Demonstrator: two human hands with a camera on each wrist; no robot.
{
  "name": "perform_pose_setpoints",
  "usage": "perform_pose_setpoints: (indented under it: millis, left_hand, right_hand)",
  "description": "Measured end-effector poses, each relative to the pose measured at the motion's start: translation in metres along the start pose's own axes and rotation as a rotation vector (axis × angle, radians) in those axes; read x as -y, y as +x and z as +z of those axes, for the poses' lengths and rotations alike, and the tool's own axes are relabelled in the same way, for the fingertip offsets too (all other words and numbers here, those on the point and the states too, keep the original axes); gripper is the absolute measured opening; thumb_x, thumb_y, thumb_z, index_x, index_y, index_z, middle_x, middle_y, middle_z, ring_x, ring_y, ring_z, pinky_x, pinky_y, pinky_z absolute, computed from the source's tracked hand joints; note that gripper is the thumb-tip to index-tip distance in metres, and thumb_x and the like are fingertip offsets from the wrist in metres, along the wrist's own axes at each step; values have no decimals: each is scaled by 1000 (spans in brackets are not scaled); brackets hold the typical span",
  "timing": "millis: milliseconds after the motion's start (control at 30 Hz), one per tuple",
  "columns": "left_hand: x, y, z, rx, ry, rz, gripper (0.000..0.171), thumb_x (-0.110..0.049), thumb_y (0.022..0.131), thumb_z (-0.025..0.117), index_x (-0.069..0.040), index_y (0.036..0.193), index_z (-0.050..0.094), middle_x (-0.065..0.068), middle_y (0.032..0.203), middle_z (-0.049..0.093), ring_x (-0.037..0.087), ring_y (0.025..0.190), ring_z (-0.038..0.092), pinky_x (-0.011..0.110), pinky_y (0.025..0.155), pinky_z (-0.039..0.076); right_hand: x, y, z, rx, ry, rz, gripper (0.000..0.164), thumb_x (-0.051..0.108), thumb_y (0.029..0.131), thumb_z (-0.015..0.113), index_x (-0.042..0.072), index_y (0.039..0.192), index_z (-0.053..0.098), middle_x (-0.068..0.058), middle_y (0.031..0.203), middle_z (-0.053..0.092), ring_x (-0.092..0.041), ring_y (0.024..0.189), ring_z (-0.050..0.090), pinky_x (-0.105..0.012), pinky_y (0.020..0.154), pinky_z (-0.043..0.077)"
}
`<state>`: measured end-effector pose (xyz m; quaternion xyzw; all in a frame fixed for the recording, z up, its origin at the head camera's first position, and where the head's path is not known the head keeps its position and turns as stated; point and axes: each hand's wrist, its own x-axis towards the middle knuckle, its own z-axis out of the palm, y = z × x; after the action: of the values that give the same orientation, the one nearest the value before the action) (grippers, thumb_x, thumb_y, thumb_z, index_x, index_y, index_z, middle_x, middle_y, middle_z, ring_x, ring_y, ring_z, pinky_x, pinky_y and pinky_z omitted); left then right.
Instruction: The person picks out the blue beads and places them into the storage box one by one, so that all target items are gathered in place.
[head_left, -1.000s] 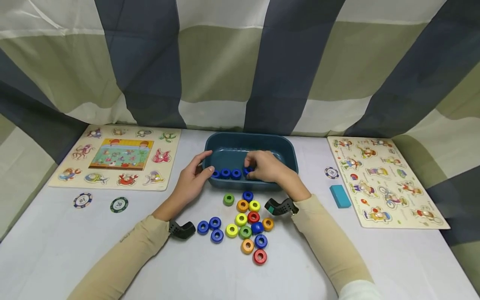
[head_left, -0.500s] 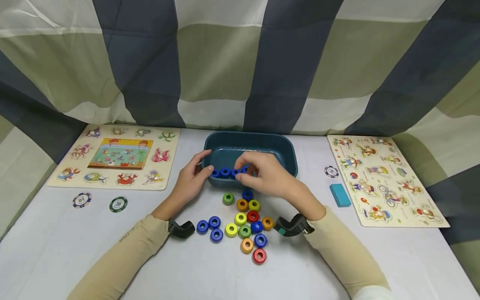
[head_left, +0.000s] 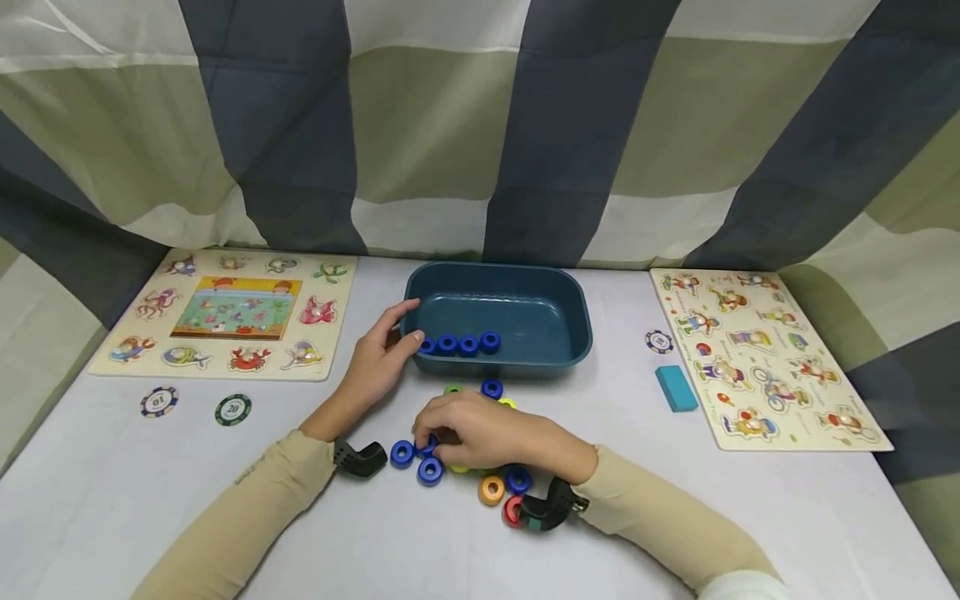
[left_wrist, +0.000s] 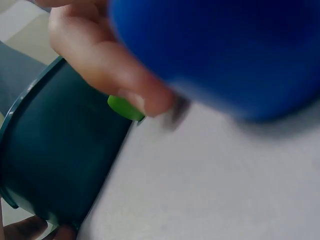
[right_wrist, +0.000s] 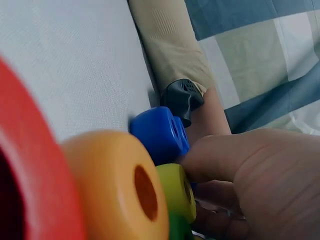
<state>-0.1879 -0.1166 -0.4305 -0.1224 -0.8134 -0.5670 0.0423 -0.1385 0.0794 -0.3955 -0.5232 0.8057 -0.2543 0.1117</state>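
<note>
A dark teal tray (head_left: 540, 317) stands at the back middle, with several blue beads (head_left: 468, 345) in a row along its near wall. My left hand (head_left: 371, 367) grips the tray's left end, thumb over the rim. Below the tray, my right hand (head_left: 480, 429) reaches over the loose beads and pinches a blue bead (head_left: 426, 450) between thumb and fingers. Two more blue beads (head_left: 430, 472) lie beside it. The right palm hides much of the pile. One blue bead (left_wrist: 220, 55) looms large in the left wrist view, partly covering the right fingers.
Orange (head_left: 492, 491) and red beads (head_left: 513, 511) lie near the right wrist. Wooden puzzle boards stand left (head_left: 217, 317) and right (head_left: 765, 358), with poker chips (head_left: 233, 409) and a turquoise block (head_left: 677, 388) near them. A checked curtain (head_left: 420, 125) hangs behind.
My right hand has left the tray, where a fourth blue bead shows in the row, and moved down and left to the loose blue beads. The left hand stays at the tray.
</note>
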Motion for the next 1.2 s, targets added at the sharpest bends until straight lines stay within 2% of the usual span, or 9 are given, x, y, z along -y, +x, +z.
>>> perform_pose_setpoints:
  millis: [333,433,533,667,767,867,933,1033,1200]
  left_hand:
    - [-1,0,-1,-2,5,3,48,-21,98,56,-18,144,45,11,149,47,31,121,59,48,101,48]
    - [0,0,-1,-2,1,3,47,-22,98,56,-18,144,45,12,148,48,31,121,59,48,101,48]
    - [1,0,-1,-4,6,-2,47,-21,98,56,-19,144,45,11,148,47,31,122,58,48,101,48]
    - [-1,-1,0,4,7,-16,48,-20,99,55,-15,146,44,13,151,43,33,128,54,49,105,45]
    - [-15,-4,-1,14,-2,-28,49,-16,99,54,-9,146,42,16,152,41,36,131,50,50,107,43]
    - [-32,-9,-3,24,-5,-38,48,-14,99,53,-5,145,41,19,152,40,38,133,48,50,108,43]
    - [-41,-13,-4,28,-1,-40,48,-12,99,52,-3,145,41,19,152,40,38,133,48,49,107,43]
    - [-45,-14,-5,30,1,-41,48,-12,99,52,-3,145,41,20,152,39,39,133,48,50,107,43]
    - [-43,-13,-5,29,-5,-39,48,-14,99,52,-4,145,42,18,152,40,37,133,48,49,108,43]
  right_hand:
    - [1,2,3,-1,-22,51,8,17,86,71,18,94,69,11,92,68,-3,80,51,-15,75,42]
    - [2,3,1,-3,-26,39,8,18,88,70,18,95,69,10,92,68,-3,80,52,-14,75,43]
    - [3,2,-13,-53,-13,14,9,17,89,69,16,98,70,7,95,69,-5,82,57,-16,76,48]
    - [-2,-4,-49,-228,6,21,12,12,88,69,10,100,70,0,100,71,-9,83,63,-23,74,56]
    - [-14,-13,-75,-368,-13,101,14,12,86,72,9,100,71,-3,102,72,-10,81,64,-26,71,57]
    - [-30,-23,-91,-448,-21,229,14,12,85,74,9,98,71,-4,97,73,-11,76,65,-27,68,56]
    - [-40,-28,-96,-471,-21,311,13,13,84,75,10,96,71,-3,92,73,-12,73,65,-27,66,54]
    - [-55,-32,-97,-478,-25,399,12,15,84,75,10,95,72,-5,89,73,-14,73,65,-29,66,54]
    - [-75,-33,-90,-427,-49,499,11,17,85,75,11,93,71,-5,90,71,-16,74,61,-29,67,51]
